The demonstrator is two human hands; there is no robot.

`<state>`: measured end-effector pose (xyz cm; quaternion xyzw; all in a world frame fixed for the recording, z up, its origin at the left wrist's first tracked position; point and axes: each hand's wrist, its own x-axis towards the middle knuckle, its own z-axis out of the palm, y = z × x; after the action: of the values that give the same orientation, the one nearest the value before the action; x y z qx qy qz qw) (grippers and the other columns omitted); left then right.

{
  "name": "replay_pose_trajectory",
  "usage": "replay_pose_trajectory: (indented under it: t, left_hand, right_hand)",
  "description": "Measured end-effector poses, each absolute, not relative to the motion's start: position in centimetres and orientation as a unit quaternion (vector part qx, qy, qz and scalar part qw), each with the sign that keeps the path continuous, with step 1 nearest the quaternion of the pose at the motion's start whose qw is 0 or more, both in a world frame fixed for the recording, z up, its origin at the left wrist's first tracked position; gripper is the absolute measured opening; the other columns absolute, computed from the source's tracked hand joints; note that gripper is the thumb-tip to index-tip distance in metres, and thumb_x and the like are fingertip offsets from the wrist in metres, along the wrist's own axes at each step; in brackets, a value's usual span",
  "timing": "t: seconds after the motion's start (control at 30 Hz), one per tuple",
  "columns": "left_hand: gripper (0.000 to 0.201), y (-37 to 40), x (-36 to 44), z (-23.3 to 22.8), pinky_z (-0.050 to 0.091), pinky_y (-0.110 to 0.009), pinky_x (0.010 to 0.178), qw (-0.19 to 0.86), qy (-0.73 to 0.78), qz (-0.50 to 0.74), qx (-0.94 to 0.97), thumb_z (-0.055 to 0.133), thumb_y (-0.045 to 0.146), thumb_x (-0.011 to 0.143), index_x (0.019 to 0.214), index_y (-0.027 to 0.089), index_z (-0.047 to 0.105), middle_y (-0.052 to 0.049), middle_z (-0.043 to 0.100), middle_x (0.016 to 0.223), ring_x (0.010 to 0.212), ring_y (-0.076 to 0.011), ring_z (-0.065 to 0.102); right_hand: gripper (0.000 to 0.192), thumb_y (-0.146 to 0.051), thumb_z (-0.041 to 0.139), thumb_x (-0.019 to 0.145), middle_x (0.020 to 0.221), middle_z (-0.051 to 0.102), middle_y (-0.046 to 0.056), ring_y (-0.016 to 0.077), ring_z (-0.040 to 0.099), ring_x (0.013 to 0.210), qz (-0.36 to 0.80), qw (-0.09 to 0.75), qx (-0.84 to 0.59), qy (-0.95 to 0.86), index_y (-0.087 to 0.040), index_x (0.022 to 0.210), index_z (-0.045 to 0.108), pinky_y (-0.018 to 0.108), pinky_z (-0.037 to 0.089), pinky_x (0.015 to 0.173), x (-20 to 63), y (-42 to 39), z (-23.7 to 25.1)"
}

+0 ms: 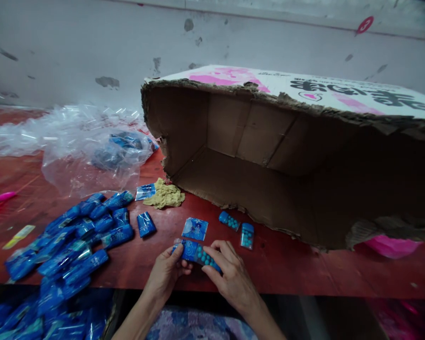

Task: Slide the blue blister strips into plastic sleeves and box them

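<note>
My left hand [168, 267] is closed on one end of a blue printed sleeve [190, 250] near the table's front edge. From the sleeve's right end shows a small clear box of blue balls [204, 256], pinched between the thumb and fingers of my right hand [230, 269]. How far the box sits inside the sleeve is hidden. Just beyond my hands lies a flat blue printed sleeve [194, 229]. To its right are two more blue-capped boxes of balls, one tilted [229, 220] and one upright in view [247, 235]. A single blue pack [146, 224] lies to the left.
A large torn cardboard box [226, 127] lies on its side, opening toward me. Many blue packs [74, 236] are heaped at left, some below the table edge. Behind them are clear plastic bags [88, 156]. A crumpled yellowish cloth [166, 194] lies on the red table [286, 269].
</note>
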<state>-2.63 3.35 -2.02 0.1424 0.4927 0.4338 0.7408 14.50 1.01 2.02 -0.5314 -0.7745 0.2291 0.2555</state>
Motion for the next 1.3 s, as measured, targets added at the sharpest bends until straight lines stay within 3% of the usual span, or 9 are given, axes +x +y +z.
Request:
replay_pose_trajectory:
  t: [0.6,0.93,1.3]
  left_hand:
    - [0.034,3.51,-3.00,-2.04,0.049,-0.022,0.049,0.742,0.481,0.447,0.134,0.076,0.038,0.055,0.064,0.013,0.056,0.001,0.057,0.046,0.044,-0.0114,0.055]
    - [0.031,3.48,-3.24,-1.98,0.050,-0.023,0.052,0.756,0.461,0.447,0.130,0.075,0.037,0.058,0.063,0.014,0.056,0.001,0.058,0.047,0.047,-0.0119,0.057]
    - [0.036,3.67,-3.26,-2.30,0.051,-0.024,0.051,0.713,0.493,0.480,0.135,0.079,0.036,0.052,0.069,0.013,0.057,0.003,0.057,0.048,0.043,-0.0080,0.052]
  right_hand:
    - [0.033,-0.018,0.052,0.084,0.104,0.054,0.008,0.0205,0.049,0.094,0.174,0.262,-0.493,-0.811,-0.023,0.117,0.053,0.035,0.048,0.080,14.57,1.11,1.76]
    - [0.025,-0.017,0.051,0.085,0.103,0.056,0.007,0.0210,0.048,0.094,0.141,0.270,-0.479,-0.823,-0.023,0.109,0.057,0.036,0.047,0.079,14.31,1.33,2.12]
    - [0.025,-0.015,0.054,0.083,0.101,0.056,0.007,0.0211,0.047,0.092,0.135,0.286,-0.465,-0.827,-0.023,0.107,0.057,0.036,0.047,0.080,14.28,1.44,1.53]
